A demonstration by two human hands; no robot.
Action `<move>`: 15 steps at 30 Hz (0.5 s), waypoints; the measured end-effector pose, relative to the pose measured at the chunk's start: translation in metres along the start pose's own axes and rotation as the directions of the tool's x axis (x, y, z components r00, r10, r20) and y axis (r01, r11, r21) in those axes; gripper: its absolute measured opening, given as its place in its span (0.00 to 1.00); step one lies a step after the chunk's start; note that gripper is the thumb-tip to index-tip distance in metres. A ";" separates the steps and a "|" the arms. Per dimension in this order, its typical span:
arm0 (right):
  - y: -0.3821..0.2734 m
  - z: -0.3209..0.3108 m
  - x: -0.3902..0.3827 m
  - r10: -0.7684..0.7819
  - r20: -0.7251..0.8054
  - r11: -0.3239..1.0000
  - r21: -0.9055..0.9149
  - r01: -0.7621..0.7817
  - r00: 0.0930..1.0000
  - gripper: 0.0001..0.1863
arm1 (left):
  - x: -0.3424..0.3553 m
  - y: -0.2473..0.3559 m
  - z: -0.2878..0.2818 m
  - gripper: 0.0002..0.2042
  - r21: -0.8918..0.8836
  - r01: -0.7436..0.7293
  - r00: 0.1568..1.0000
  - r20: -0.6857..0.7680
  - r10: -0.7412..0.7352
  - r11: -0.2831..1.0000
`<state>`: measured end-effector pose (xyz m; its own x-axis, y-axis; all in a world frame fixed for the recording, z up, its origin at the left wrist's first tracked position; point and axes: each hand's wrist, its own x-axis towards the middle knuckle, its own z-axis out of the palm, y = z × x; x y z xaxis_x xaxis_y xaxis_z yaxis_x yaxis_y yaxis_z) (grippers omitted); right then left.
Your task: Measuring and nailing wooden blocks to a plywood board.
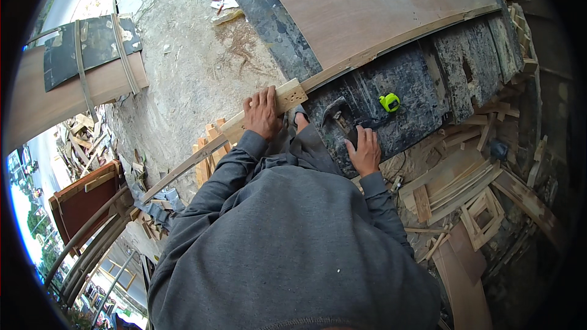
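Observation:
My left hand [263,113] is closed over a pale wooden beam [292,94], its fingers curled over the far edge. Small dark holes or nail heads dot the beam's right end, close to the edge of a plywood panel [391,6]. On the dark, stained tabletop [403,82], my right hand [366,151] is around the handle end of a hammer [336,113], thumb on one side and fingers on the other. The hammer's head points away from me. A bright green tape measure [389,102] lies beyond my right hand.
A long thin wood strip [183,168] runs down to the left below my left hand. Upright wood pieces [211,153] stand beside it. Scrap wood [452,189] and a small wooden frame [483,217] lie at the lower right. A strapped panel stack [92,55] is at the left.

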<state>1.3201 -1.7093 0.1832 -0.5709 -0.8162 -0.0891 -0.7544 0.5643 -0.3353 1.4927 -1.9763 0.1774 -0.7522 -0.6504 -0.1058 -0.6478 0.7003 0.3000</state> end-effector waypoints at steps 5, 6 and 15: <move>-0.015 0.002 0.013 -0.049 -0.013 0.989 0.141 0.050 0.999 0.25 | 0.000 -0.002 0.005 0.38 0.011 0.027 0.998 0.055 -0.028 1.000; -0.020 -0.002 0.017 -0.050 -0.060 0.967 0.245 0.063 0.997 0.25 | -0.001 -0.002 0.006 0.37 0.014 0.016 0.999 0.042 -0.017 1.000; -0.033 -0.016 0.099 0.085 0.346 0.279 0.892 -0.355 0.934 0.28 | 0.000 0.001 0.005 0.33 0.001 0.016 1.000 0.009 -0.016 1.000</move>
<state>1.2831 -1.8070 0.2002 -0.4852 -0.7579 -0.4361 0.2813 0.3369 -0.8985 1.4912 -1.9741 0.1735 -0.7430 -0.6585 -0.1194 -0.6596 0.6904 0.2971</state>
